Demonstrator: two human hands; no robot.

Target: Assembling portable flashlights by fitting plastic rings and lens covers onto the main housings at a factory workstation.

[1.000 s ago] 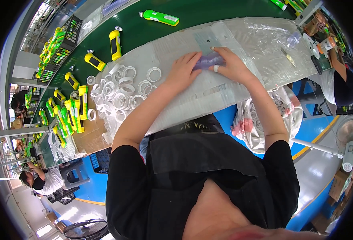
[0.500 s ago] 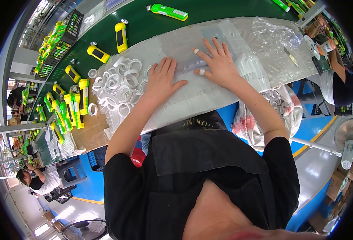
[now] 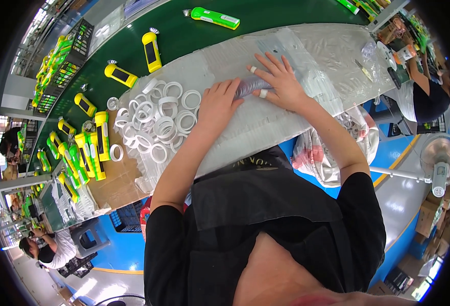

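Observation:
My left hand (image 3: pixel 215 104) and my right hand (image 3: pixel 280 84) lie close together on a clear plastic sheet (image 3: pixel 265 127) that covers the bench. Between them is a small bundle of clear, bluish plastic pieces (image 3: pixel 248 86). The fingertips of my left hand pinch its left end. My right hand has its fingers spread, with white tape on two of them, and the bundle runs between its thumb and forefinger. A heap of several white rings (image 3: pixel 156 122) lies just left of my left hand.
A green conveyor belt (image 3: pixel 184 30) runs behind the bench, carrying yellow torches (image 3: pixel 151 50) and a green one (image 3: pixel 215 18). More yellow and green torches (image 3: pixel 89 148) sit on cardboard at the left. Bags hang at the bench's right edge (image 3: pixel 332 153). Another person (image 3: pixel 429 97) works at the right.
One second ago both hands held a bluish piece farther back. Then they lay flat and apart on the sheet. Now they have closed in on the bundle.

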